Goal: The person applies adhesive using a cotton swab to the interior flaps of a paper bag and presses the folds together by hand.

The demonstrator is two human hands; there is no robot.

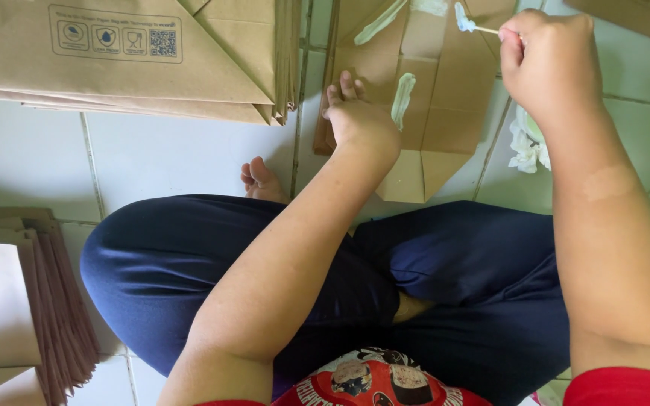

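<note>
A flattened brown paper bag (445, 98) lies on the tiled floor in front of my crossed legs, its bottom flaps folded open with streaks of white glue (402, 98) on them. My left hand (359, 116) presses flat on the bag's left part, fingers together. My right hand (547, 56) is closed around a thin stick (483, 28) whose tip carries a blob of white glue, held above the bag's upper right flap.
A stack of finished brown paper bags (137, 60) lies at the upper left. Another pile of folded bags (16, 301) sits at the lower left. A crumpled white rag or glue container (526, 146) rests on the floor by my right forearm. My bare toes (259, 179) show near the bag.
</note>
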